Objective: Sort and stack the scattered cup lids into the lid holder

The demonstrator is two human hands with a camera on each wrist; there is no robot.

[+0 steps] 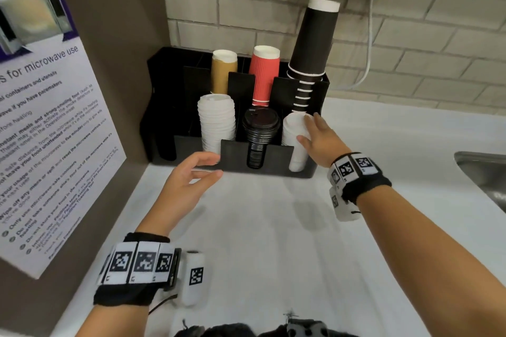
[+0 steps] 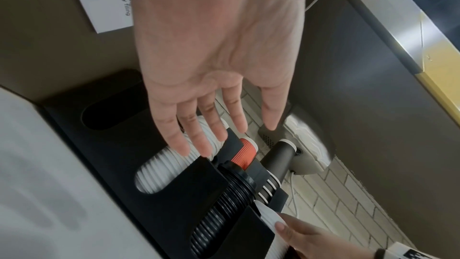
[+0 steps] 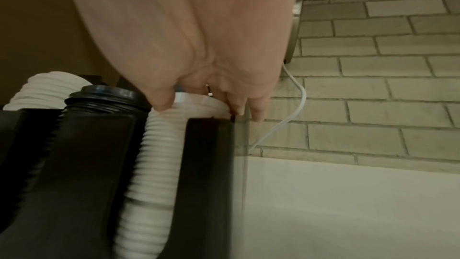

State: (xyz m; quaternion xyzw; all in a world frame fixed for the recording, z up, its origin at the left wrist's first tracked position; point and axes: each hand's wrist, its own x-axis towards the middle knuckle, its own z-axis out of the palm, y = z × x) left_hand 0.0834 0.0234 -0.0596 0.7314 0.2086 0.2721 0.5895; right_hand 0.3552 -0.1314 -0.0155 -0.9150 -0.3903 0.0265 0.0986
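Right hand [image 1: 319, 139] clamps thumb and fingers on top of the right white lid stack [image 3: 159, 145] in the black lid holder [image 1: 241, 161], left hand [image 1: 189, 180] hovers slack w/ nothing in it nr the holder's front, wall poster [image 1: 46, 123] reads "for microwave use".

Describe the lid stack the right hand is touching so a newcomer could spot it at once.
Find the black holder against the brick wall, with cups behind and three lid stacks in front. The one meant is the white lid stack in the rightmost front slot, under the right hand. The middle stack is black, and the other white stack sits leftmost.
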